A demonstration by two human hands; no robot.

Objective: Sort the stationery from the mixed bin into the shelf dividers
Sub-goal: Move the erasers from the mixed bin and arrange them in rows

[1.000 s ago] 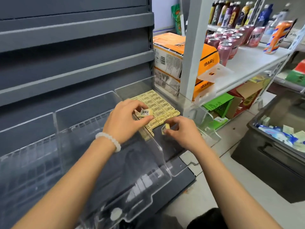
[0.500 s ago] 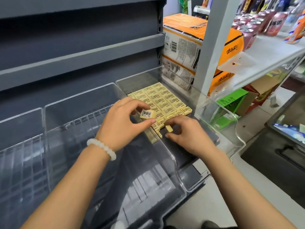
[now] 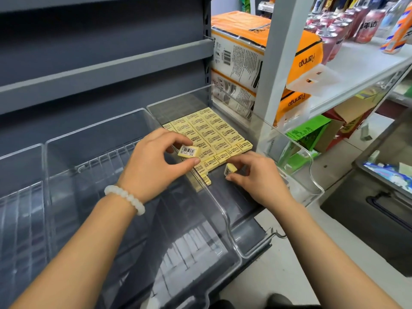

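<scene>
Left hand [image 3: 153, 161] pinches one yellow eraser [image 3: 189, 151] barcode-up, above the laid eraser rows [image 3: 214, 132] in the right-hand clear divider [image 3: 312, 172]. Right hand [image 3: 256, 177] pinches a second eraser [image 3: 230, 169] on end (nearer the open front gap), just right of the partial front row.

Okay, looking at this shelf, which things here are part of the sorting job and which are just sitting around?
Part of the job:
- left hand pinching a barcoded eraser
- right hand holding a second eraser
- laid eraser rows
- clear divider tray
- mixed bin

Just lying about:
- orange tissue packs
- drink cans
- green box
</scene>
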